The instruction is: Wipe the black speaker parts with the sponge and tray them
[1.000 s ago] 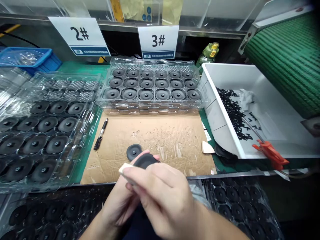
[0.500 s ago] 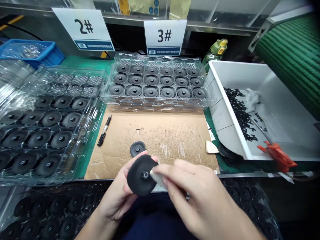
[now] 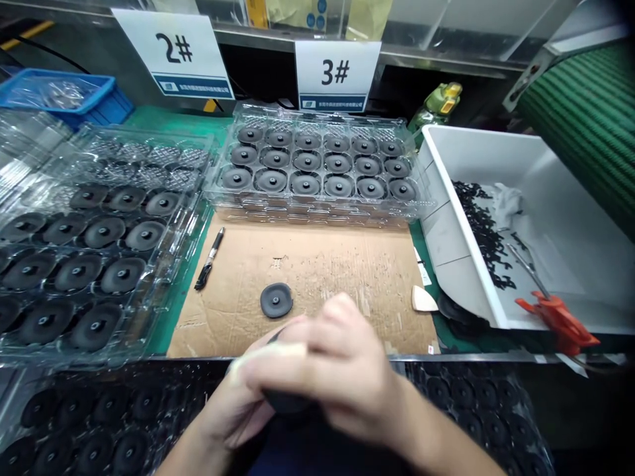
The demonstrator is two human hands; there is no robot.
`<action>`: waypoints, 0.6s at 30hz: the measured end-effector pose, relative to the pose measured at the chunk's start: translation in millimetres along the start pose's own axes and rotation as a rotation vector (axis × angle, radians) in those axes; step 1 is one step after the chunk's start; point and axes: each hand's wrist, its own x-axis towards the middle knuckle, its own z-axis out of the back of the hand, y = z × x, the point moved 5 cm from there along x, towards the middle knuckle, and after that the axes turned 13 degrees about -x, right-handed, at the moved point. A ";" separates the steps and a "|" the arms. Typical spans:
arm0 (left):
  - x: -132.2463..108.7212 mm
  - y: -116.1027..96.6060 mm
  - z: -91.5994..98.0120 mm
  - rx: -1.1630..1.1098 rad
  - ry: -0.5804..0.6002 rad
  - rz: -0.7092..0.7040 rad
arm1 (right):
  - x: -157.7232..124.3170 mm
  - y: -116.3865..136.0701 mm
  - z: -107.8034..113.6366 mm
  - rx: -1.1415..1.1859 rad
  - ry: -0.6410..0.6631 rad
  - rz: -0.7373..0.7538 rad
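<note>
My left hand [image 3: 238,413] is curled under a black round disc part [image 3: 285,400], of which only a dark edge shows below my fingers. My right hand [image 3: 322,370] lies over it, fingers closed and blurred by motion; whatever it holds is hidden. A second black disc [image 3: 276,300] lies loose on the brown cardboard sheet [image 3: 342,271] just beyond my hands.
A clear tray of black discs [image 3: 317,168] stands at the back under the "3#" sign, another clear tray [image 3: 89,231] at the left. A white bin [image 3: 520,218] with black scraps is at the right, red-handled pliers [image 3: 558,317] on its rim. A black pen [image 3: 209,258] lies left of the cardboard.
My right hand has swept left across the disc and now covers it. The disc's face, visible half a second ago, is hidden. Both hands sit slightly lower in view.
</note>
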 end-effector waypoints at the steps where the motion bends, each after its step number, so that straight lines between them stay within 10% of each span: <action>1: 0.1 1.4 -1.5 -0.041 0.028 0.036 | -3.6 -15.9 -0.6 0.073 -0.041 -0.113; 5: -1.8 5.4 -6.2 -0.268 0.094 0.171 | -38.8 -97.6 -21.0 0.175 -0.099 -0.646; 8: -2.2 5.2 -4.7 -0.336 0.121 0.183 | -65.9 -126.1 -47.8 0.112 -0.050 -0.694; 18: -4.2 4.9 -4.7 -0.364 0.238 0.184 | -81.4 -74.4 -44.9 0.050 -0.161 -0.656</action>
